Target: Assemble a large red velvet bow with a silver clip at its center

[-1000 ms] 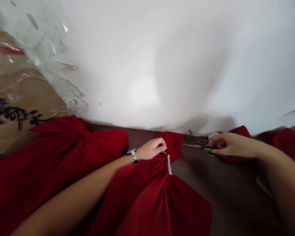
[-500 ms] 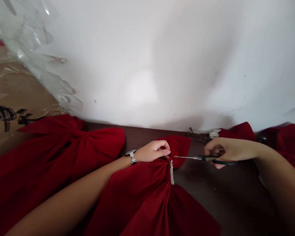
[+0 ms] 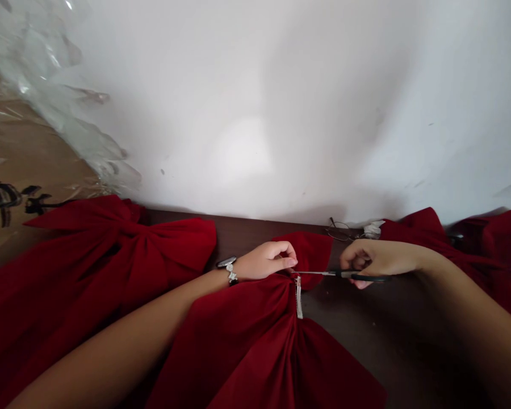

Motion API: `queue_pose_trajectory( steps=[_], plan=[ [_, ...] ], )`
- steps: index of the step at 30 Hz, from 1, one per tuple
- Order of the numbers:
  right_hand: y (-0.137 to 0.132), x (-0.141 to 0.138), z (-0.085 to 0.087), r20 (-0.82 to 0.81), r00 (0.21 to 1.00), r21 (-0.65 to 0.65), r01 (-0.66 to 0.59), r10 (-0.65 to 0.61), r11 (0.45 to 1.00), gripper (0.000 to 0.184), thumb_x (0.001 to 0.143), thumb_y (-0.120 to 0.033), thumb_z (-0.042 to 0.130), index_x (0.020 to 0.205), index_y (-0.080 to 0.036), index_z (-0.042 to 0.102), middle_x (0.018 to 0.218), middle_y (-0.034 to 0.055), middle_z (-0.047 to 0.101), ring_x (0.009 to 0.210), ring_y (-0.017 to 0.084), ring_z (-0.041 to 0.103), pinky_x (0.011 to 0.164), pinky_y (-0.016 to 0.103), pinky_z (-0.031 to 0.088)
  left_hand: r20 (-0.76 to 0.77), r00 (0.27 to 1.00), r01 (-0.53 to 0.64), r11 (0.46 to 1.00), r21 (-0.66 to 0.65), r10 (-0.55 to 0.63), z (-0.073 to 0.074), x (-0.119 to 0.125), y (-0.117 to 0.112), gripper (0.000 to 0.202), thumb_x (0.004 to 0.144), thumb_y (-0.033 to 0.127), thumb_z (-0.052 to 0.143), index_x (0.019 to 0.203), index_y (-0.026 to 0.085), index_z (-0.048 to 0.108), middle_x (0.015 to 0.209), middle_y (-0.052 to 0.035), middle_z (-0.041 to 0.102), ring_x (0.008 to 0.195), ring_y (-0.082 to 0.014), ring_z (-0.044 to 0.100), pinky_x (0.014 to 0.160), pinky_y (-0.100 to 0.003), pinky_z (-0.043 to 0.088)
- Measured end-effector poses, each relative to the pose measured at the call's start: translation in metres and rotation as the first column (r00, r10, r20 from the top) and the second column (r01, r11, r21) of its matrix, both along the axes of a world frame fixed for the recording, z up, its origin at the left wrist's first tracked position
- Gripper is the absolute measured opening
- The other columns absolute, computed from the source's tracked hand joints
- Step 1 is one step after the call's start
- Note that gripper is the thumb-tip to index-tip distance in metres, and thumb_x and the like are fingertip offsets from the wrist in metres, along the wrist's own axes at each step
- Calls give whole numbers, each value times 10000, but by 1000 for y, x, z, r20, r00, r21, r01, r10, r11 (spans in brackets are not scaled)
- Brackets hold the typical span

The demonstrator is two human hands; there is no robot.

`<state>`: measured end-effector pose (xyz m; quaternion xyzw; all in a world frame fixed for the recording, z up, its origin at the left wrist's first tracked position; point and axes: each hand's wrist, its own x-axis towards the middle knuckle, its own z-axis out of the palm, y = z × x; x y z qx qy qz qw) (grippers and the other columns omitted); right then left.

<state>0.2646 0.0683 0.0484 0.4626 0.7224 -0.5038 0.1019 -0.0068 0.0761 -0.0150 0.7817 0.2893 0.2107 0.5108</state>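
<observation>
A large red fabric bow point(image 3: 242, 341) lies before me with a silver metal hair clip point(image 3: 298, 298) at its gathered middle. My left hand point(image 3: 275, 259) is closed in a pinch at the top of that middle; the fingertips partly hide what they grip, which looks like the bow's fabric or a thread. My right hand point(image 3: 368, 261) is wrapped around the dark handles of scissors point(image 3: 361, 277). Their thin blades point left, and the tips reach the spot just below my left fingertips, above the clip.
Another red bow point(image 3: 145, 233) with long tails lies at left, by a brown cardboard box point(image 3: 34, 153) and clear plastic bags point(image 3: 68, 113). Eyeglasses point(image 3: 340, 230) and more red fabric point(image 3: 413, 227) sit at the back right of the dark table point(image 3: 238, 233), against a white wall point(image 3: 196, 102).
My right hand has moved left with the scissors, bringing the blade tips up to my left fingertips. My left hand and the bow stay almost where they were.
</observation>
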Motion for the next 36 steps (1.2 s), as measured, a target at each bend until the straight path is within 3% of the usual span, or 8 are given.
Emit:
queue_pose_trajectory(
  steps=[18, 36],
  plan=[
    [2, 5, -3, 37, 999, -88, 8, -5, 996, 252, 671, -363, 715, 718, -140, 607, 509, -46, 488, 447, 65, 419, 457, 193, 300, -2, 1000, -7, 1000, -14, 7, -1, 0, 1, 185, 880, 324, 495, 842, 147, 535, 817, -27, 619, 741, -124, 565, 728, -247, 443],
    [3, -11, -13, -55, 998, -13, -13, 12, 1000, 289, 712, -419, 697, 710, -144, 611, 505, -46, 495, 448, 71, 432, 446, 190, 290, -9, 1000, -12, 1000, -26, 12, 0, 0, 0, 161, 882, 297, 490, 831, 148, 526, 799, -15, 579, 734, -123, 558, 708, -239, 418]
  ],
)
